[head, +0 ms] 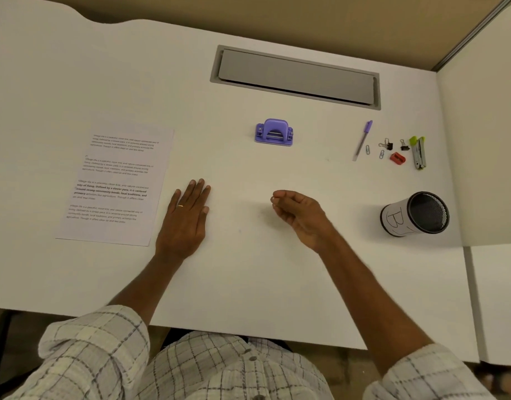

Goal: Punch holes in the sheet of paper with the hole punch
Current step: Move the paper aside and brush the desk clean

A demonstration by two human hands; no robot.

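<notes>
White desk (248,269): paper (115,183), hole punch (274,132), pen (363,140), stapler (418,153), perhaps a sharpener (397,158).

Matt white desk (248,269), plastic hole punch (274,133) (purple), printed paper (115,183)

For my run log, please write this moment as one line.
stage: not started | left hand: flat on desk, beside sheet of paper | right hand: loosely curled, empty | hole punch: untouched, apart from the sheet

Sheet of paper (115,186) left on desk (248,269); hole punch (274,133) centre, farther back. Left hand (185,217) just right of the paper. Pen (363,140), stapler (418,153) far right; cup (414,213) before them.
</notes>
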